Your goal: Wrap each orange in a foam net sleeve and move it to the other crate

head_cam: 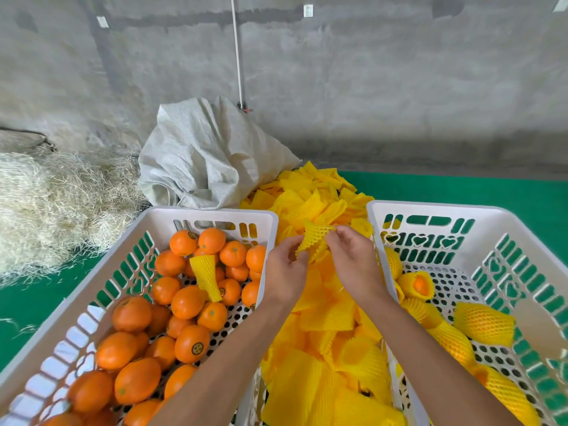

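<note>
Opening a foam net sleeve point(314, 241) over the pile.
Left hand point(285, 272) and right hand point(353, 262) pinch opposite edges; spread the mouth wide before taking an orange point(187, 302) left of them.

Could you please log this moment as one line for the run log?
left hand + right hand: pinching yellow foam net sleeve | bare oranges: left white plastic crate | wrapped oranges: right white plastic crate

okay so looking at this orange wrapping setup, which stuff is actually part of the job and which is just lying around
Part of the job: foam net sleeve pinched by left hand and right hand; bare oranges in the left crate; wrapped oranges in the right crate; sleeve pile.

Just lying about: white woven sack; straw heap.
</note>
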